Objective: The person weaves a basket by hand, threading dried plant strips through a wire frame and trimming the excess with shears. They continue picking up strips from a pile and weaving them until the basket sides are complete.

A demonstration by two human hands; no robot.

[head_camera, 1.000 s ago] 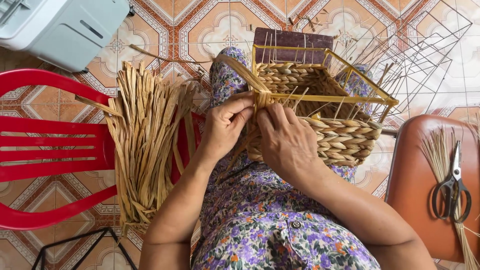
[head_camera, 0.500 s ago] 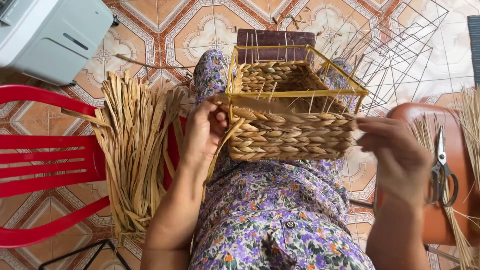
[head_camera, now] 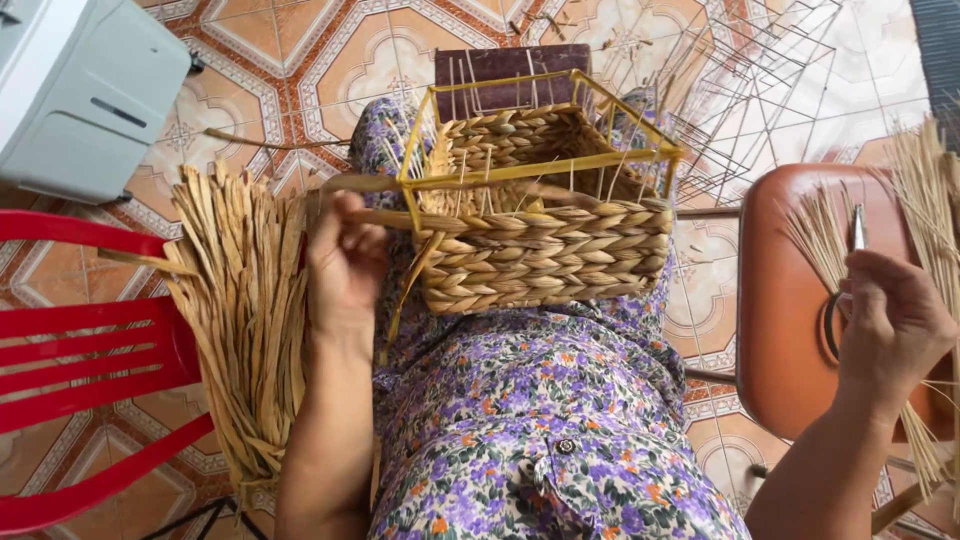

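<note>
A half-woven straw basket on a yellow wire frame rests on my lap, over a purple flowered dress. My left hand grips the basket's left corner and the loose straw strands there. My right hand is out to the right over a brown stool, closed around the handles of black scissors lying there among thin reeds.
A bundle of flat dried straw lies across a red plastic chair on my left. A grey box sits top left. Bare wire frames stand behind the stool on the patterned tile floor.
My right hand left the basket's front and swung right to the stool, closing on the scissors. My left hand stayed at the basket's left corner.
</note>
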